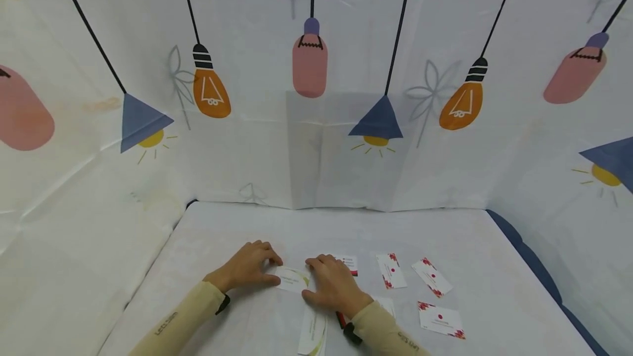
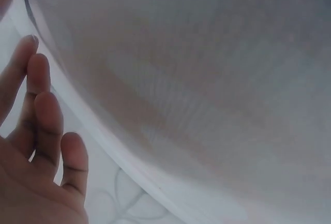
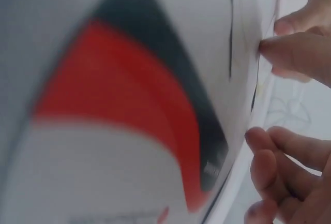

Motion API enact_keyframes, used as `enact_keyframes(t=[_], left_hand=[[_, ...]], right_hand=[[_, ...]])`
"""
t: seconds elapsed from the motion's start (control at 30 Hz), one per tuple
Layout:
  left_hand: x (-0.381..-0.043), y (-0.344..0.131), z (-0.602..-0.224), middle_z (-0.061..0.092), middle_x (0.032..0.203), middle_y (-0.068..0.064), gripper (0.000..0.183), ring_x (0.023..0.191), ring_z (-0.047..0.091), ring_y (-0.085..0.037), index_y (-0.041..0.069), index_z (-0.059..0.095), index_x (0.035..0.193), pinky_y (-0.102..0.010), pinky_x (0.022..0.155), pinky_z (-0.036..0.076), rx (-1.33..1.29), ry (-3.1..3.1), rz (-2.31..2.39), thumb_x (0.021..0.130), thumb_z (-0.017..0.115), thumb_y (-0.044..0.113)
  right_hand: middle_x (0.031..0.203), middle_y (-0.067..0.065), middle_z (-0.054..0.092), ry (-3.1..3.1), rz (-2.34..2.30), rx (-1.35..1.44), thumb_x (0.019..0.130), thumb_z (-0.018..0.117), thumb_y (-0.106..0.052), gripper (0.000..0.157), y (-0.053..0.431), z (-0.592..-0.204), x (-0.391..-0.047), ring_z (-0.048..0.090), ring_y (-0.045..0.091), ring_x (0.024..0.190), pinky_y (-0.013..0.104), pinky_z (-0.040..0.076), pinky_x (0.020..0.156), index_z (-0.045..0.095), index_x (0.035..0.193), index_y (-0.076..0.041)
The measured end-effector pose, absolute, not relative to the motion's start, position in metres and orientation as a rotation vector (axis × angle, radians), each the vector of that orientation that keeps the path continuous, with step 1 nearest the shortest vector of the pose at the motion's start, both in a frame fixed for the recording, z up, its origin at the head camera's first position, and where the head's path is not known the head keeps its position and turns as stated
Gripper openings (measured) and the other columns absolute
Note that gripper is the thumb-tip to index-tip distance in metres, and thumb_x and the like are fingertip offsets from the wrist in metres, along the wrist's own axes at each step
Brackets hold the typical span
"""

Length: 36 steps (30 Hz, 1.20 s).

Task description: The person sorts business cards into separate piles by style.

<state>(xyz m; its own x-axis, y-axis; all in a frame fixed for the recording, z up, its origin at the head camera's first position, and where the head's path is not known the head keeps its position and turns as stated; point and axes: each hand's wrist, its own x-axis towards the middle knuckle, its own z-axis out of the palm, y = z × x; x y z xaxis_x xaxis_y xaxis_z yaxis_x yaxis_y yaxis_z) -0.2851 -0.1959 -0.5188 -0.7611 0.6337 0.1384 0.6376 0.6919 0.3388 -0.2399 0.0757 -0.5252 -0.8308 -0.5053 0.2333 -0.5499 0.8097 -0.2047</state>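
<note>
A white card with a yellow-green curve (image 1: 293,279) lies flat on the white table between both hands. At its left edge, my left hand (image 1: 251,265) touches it with thumb and forefinger spread apart. My right hand (image 1: 333,284) is at the card's right edge, its thumb and fingertips spaced wide. Another card with a green curve (image 1: 312,334) lies just below, toward the front. Under the right wrist is a card with a red and black corner (image 3: 124,79), partly covered by the arm. Behind the right hand, a red-edged card (image 1: 350,263) is partly hidden.
To the right lie white cards with red floral corners: an upright one (image 1: 391,271), a tilted one (image 1: 432,277) and a wider one (image 1: 442,320). A further pale card (image 1: 384,305) shows beside the right forearm. Printed fabric (image 1: 257,153) rises behind the table.
</note>
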Motion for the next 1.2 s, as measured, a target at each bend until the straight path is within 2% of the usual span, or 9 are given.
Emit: enact_keyframes(t=[0.27,0.47,0.67,0.9,1.2], left_hand=[[-0.286,-0.199,-0.517,0.063,0.102,0.011,0.050,0.091,0.051,-0.010,0.024,0.077,0.109,-0.035,0.079,0.038,-1.095,-2.906,-0.611,0.074,0.083,0.059],[-0.285,-0.201,-0.519,0.062,0.105,0.012,0.056,0.094,0.050,-0.010,0.026,0.075,0.111,-0.038,0.080,0.040,-1.115,-2.916,-0.566,0.073,0.080,0.065],[-0.284,-0.203,-0.520,0.061,0.106,0.012,0.055,0.096,0.050,-0.011,0.025,0.075,0.112,-0.042,0.083,0.042,-1.111,-2.929,-0.548,0.074,0.080,0.065],[-0.285,-0.203,-0.519,0.062,0.105,0.012,0.050,0.094,0.050,-0.009,0.026,0.076,0.111,-0.035,0.080,0.041,-1.078,-2.927,-0.517,0.075,0.081,0.061],[-0.297,-0.206,-0.519,0.062,0.104,0.011,0.049,0.093,0.051,-0.010,0.026,0.077,0.112,-0.036,0.082,0.041,-1.043,-2.935,-0.530,0.076,0.081,0.060]], right_hand=[[0.107,-0.003,0.067,-2.774,0.425,0.922,0.081,0.075,-0.042,0.051,0.081,-0.525,-0.249,0.063,0.017,0.097,0.039,0.052,0.085,0.067,0.124,-0.014],[0.112,-0.004,0.067,-2.785,0.461,0.989,0.083,0.074,-0.039,0.051,0.081,-0.524,-0.252,0.063,0.015,0.100,0.037,0.052,0.087,0.065,0.129,-0.016],[0.112,-0.005,0.067,-2.810,0.453,0.998,0.083,0.074,-0.039,0.052,0.080,-0.523,-0.253,0.062,0.013,0.099,0.036,0.052,0.088,0.065,0.129,-0.016],[0.111,-0.005,0.067,-2.826,0.439,0.986,0.084,0.073,-0.040,0.051,0.080,-0.522,-0.255,0.061,0.012,0.097,0.037,0.052,0.087,0.065,0.129,-0.017],[0.110,-0.004,0.068,-2.811,0.426,0.969,0.084,0.075,-0.039,0.053,0.077,-0.518,-0.263,0.062,0.015,0.097,0.037,0.052,0.087,0.064,0.130,-0.015]])
